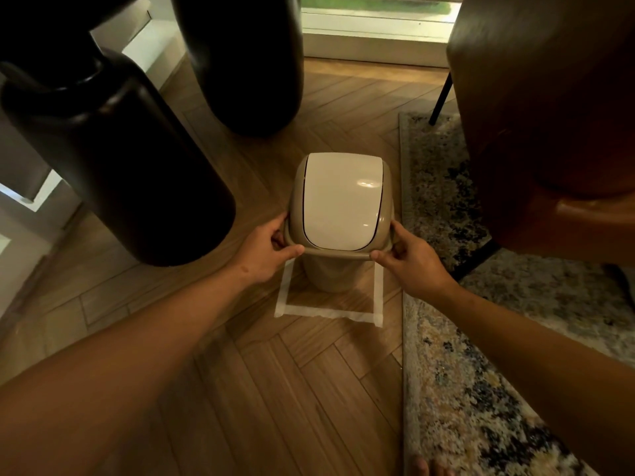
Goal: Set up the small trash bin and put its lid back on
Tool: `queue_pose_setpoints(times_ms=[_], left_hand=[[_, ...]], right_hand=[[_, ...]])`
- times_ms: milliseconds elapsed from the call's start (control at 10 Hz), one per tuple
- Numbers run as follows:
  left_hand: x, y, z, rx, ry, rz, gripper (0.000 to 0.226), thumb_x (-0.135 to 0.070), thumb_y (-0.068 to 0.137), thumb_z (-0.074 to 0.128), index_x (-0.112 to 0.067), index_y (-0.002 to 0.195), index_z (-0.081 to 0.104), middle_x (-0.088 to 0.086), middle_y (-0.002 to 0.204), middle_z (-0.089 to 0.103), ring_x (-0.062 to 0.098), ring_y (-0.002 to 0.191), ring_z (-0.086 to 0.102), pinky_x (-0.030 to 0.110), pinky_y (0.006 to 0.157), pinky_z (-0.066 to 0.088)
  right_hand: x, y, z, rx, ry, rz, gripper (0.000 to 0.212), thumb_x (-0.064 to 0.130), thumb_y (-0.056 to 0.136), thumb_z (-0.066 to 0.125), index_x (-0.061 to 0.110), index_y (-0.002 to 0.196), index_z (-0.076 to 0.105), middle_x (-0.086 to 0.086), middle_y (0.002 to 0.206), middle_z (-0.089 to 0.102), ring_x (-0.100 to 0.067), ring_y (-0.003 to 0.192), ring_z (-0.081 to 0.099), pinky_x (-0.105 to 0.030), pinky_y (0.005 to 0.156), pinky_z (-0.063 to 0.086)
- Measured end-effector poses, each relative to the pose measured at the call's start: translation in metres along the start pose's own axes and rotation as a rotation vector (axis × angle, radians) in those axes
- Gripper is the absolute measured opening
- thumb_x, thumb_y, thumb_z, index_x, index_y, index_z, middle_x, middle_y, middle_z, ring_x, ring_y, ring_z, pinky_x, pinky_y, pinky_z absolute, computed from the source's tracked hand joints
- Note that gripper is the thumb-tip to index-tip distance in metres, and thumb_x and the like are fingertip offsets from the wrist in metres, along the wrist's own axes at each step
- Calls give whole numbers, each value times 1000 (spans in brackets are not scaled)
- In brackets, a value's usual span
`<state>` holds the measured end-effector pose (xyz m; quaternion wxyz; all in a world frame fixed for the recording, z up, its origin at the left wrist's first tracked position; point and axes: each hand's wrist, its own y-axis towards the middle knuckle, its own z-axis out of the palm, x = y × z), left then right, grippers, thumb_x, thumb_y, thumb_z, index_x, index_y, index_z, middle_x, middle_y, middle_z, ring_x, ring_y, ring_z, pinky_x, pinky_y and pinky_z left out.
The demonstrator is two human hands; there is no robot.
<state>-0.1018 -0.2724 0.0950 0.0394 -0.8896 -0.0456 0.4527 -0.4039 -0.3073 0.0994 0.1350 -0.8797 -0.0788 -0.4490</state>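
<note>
Nearest, both hands clamp the lid's [340,201] tan rim: left hand [266,250] on its left corner, right hand [410,259] on its right. The lid sits on the bin [326,274], which stands inside a tape square [330,312] on the floor. Beyond the bin stand two dark vases [113,159].

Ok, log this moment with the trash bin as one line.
stage: seating lid | left hand: gripping lid rim | right hand: gripping lid rim | bin: upright inside tape square on floor
</note>
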Motion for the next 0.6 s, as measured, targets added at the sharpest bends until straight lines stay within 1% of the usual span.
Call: queue_pose_setpoints(times_ms=[100,200,300,400,500,600], left_hand=[[-1,0,0,19,5,6,82,-24,88,77,-25,157,33,-15,101,65,-18,88,59,-3,68,41],[-3,0,-1,29,17,-6,83,-28,89,76,-29,158,30,-14,109,65,-8,94,60,-4,69,42],[-1,0,-1,43,4,-20,83,-30,89,75,-32,158,28,-19,122,60,-17,97,54,-5,69,40],[4,2,2,64,-39,-35,83,-33,89,74,-33,158,27,-12,143,54,-14,111,50,-2,82,43],[6,1,1,39,-2,-59,88,-45,86,74,-39,158,24,-3,155,44,10,134,46,33,107,46],[4,0,0,-9,70,-110,97,-60,80,72,-41,157,16,0,161,34,22,141,40,38,104,39]], right_hand=[[1,-1,0,6,22,-6,79,33,95,73,30,162,32,-6,104,75,-17,101,71,-38,93,58],[4,-3,-1,11,25,-12,77,32,95,73,30,161,34,-6,108,75,-17,103,71,-38,95,57],[6,-4,-1,5,12,-23,76,32,95,73,29,161,35,-4,115,74,-16,106,70,-37,96,56],[5,-3,-2,4,22,-21,78,32,94,74,29,161,34,-1,136,67,-17,116,66,-35,101,54],[7,-6,-4,-7,25,-7,84,36,92,76,31,162,29,2,153,54,-21,131,57,-39,108,49],[11,-5,-7,-60,22,19,90,42,90,77,29,163,26,0,159,45,-24,139,49,-33,108,42]])
